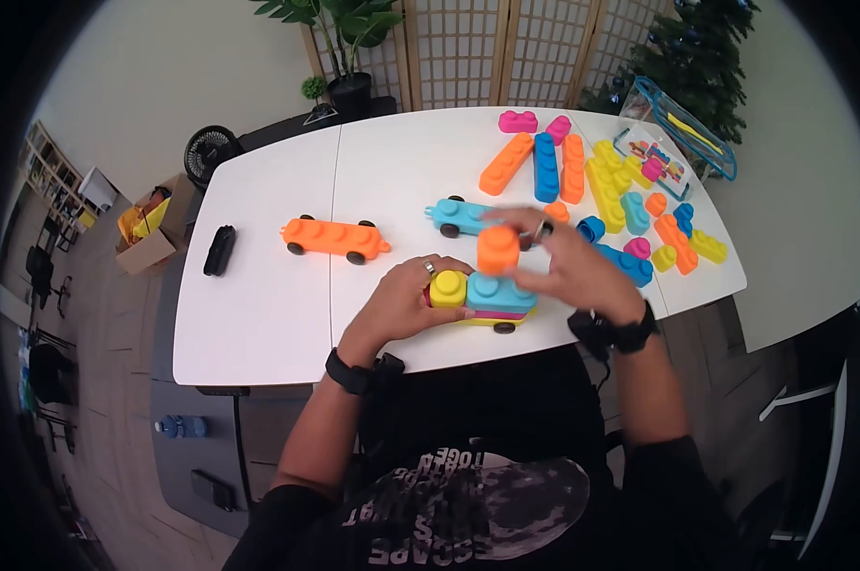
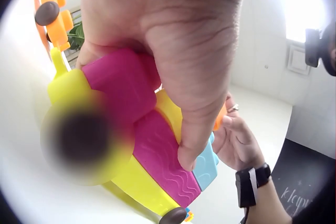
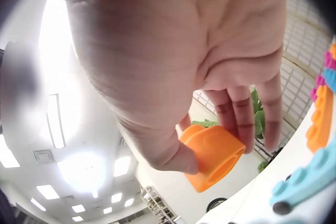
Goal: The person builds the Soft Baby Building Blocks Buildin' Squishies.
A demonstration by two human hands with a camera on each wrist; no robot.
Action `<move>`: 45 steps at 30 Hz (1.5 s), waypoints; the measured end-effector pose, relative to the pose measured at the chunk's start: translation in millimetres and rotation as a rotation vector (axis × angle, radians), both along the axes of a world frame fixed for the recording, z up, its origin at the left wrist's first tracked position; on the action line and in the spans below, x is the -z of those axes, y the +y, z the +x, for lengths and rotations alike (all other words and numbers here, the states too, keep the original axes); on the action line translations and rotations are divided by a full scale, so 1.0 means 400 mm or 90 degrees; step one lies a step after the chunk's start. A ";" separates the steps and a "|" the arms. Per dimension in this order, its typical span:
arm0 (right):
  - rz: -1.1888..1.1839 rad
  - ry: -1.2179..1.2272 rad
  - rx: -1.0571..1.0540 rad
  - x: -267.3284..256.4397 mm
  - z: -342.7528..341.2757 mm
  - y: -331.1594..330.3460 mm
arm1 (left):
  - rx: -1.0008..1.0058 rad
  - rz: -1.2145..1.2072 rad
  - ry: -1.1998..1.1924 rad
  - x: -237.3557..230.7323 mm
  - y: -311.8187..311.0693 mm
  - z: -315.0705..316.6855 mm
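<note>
My left hand point(image 1: 401, 303) grips a stacked toy car near the table's front edge. The stack has a yellow wheeled base point(image 2: 144, 188), magenta blocks point(image 2: 165, 155) above it, and a yellow block point(image 1: 448, 288) beside a light blue block point(image 1: 501, 295) on top. In the left wrist view the thumb presses along the stack's side. My right hand point(image 1: 582, 269) pinches a small orange block point(image 3: 215, 155) between thumb and fingers, its hollow underside partly showing in the right wrist view. In the head view this orange block overlaps the back of the light blue one.
A light blue wheeled base point(image 1: 458, 219) stands just behind the hands, partly covered by the right one. To the left is an orange wheeled base point(image 1: 335, 239), then a black case point(image 1: 220, 250). Several loose blocks, including a yellow one point(image 1: 603, 195), spread over the right side near a clear bag point(image 1: 672, 133).
</note>
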State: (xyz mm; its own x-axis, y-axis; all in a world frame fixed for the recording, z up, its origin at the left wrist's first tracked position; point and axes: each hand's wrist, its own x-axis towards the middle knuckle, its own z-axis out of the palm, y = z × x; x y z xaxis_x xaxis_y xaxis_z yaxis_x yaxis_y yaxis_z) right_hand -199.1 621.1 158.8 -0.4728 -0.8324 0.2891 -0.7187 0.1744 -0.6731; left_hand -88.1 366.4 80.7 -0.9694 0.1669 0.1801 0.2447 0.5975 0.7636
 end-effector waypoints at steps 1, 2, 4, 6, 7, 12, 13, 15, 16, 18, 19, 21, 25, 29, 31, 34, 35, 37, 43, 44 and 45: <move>0.029 0.083 -0.033 0.012 0.025 0.005 | -0.011 -0.007 -0.003 0.001 0.002 0.001; 0.068 0.041 -0.012 0.020 0.052 0.004 | -0.009 0.001 0.004 0.008 0.002 -0.001; 0.096 -0.010 0.026 0.036 0.089 0.003 | -0.002 0.015 0.016 0.027 -0.005 -0.008; 0.076 -0.019 0.057 0.058 0.098 0.001 | -0.007 0.015 0.014 0.035 -0.006 -0.007; 0.064 -0.017 0.058 0.069 0.097 0.001 | -0.009 0.015 0.015 0.034 -0.005 -0.008; 0.032 0.035 0.068 0.104 0.097 -0.002 | -0.007 0.034 -0.008 0.028 -0.003 -0.007; 0.050 0.030 0.037 0.102 0.089 0.006 | -0.006 0.043 -0.012 0.028 -0.003 -0.007; 0.086 0.020 -0.025 0.091 0.045 0.033 | 0.001 0.045 -0.009 0.031 -0.004 -0.010; 0.064 -0.067 -0.002 0.109 -0.003 0.057 | 0.004 0.047 -0.006 0.030 -0.004 -0.011; -0.026 0.016 0.125 0.127 -0.122 0.089 | 0.002 0.047 -0.014 0.016 0.000 -0.007; 0.087 0.103 0.217 0.115 -0.155 0.106 | 0.002 0.046 -0.019 0.011 0.002 -0.004; 0.243 0.277 0.305 0.154 -0.256 0.137 | 0.002 0.049 -0.020 0.018 -0.001 -0.003; 0.304 0.172 0.321 0.169 -0.320 0.106 | 0.001 0.060 -0.028 0.016 -0.001 -0.002; 0.311 0.341 0.310 0.156 -0.307 0.104 | -0.006 0.030 -0.016 0.011 -0.001 0.001; 0.242 0.263 0.365 0.101 -0.255 0.107 | -0.008 0.033 -0.018 0.010 -0.003 0.002; 0.191 0.093 0.279 -0.030 -0.104 0.114 | -0.010 0.038 -0.031 0.016 -0.006 -0.002; 0.181 0.029 0.223 -0.053 -0.057 0.115 | -0.008 0.042 -0.036 0.013 -0.005 -0.001; 0.190 0.103 0.177 -0.060 0.023 0.105 | -0.003 0.051 -0.041 0.005 0.000 0.000; 0.200 0.107 0.156 -0.020 0.102 0.056 | -0.002 0.060 -0.054 0.010 0.001 -0.005; 0.209 0.096 0.159 -0.020 0.109 0.052 | -0.002 0.071 -0.052 0.012 0.001 -0.005; 0.217 0.057 0.170 -0.021 0.115 0.046 | -0.003 0.082 -0.051 0.016 -0.001 -0.005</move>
State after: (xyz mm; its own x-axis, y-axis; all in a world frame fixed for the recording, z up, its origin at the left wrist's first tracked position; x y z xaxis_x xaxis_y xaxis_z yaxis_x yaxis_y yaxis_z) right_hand -153.3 639.5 167.2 -0.6698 -0.7393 0.0692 -0.6712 0.5630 -0.4822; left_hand -90.0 366.1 74.5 -0.9823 0.1423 0.1217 0.1770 0.4944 0.8510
